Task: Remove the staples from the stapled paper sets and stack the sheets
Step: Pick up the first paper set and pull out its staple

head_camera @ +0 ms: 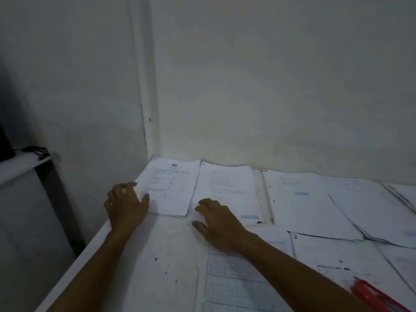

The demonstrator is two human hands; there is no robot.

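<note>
Two printed paper sets lie side by side in the table's far left corner: a left set [171, 188] and a right set [227, 188] with a blue stamp near its bottom. My left hand [126, 206] is at the left set's left edge, fingers loosely curled, thumb touching the paper. My right hand [216, 219] rests on the lower left corner of the right set, fingers bent, holding nothing that I can see. A red tool [378, 296], likely a staple remover, lies at the lower right on other sheets.
More paper sets [308, 203] cover the right side of the white table [157, 255]. A gridded sheet [231, 280] lies under my right forearm. Walls close the corner behind. A white shelf [24, 163] with a dark object stands at the left.
</note>
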